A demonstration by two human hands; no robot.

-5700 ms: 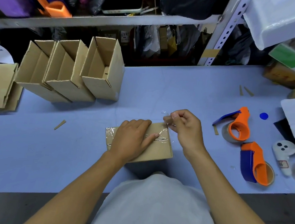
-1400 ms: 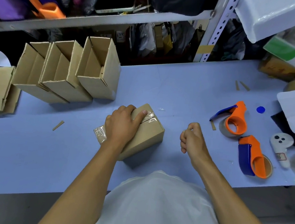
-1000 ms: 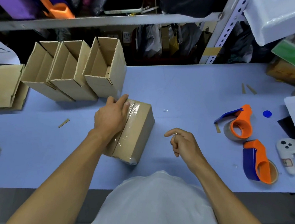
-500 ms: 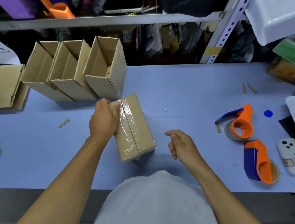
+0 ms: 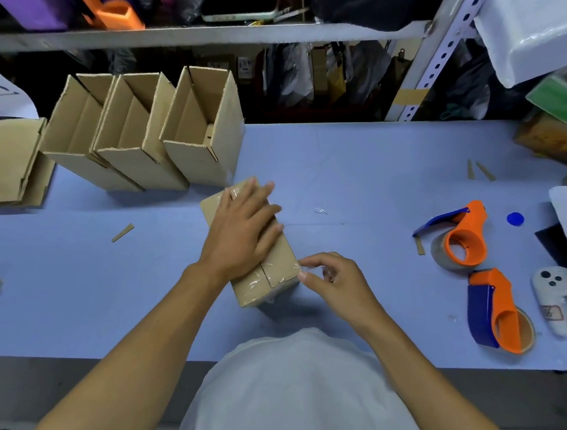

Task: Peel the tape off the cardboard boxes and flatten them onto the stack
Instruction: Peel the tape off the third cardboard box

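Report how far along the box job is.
Done: flattened cardboard lies far left. In hand: left hand presses the taped box down; right hand picks at tape at its near corner. Left: three open boxes standing, unflattened.

The taped box (image 5: pixel 255 250) got spun around from lying sideways to running near-to-far on the desk (image 5: pixel 363 173). The left hand (image 5: pixel 242 230) went from gripping its far-left edge to lying flat on top. The right hand (image 5: pixel 334 281) moved in from the right, fingers (image 5: pixel 304 276) now at the near-right corner.
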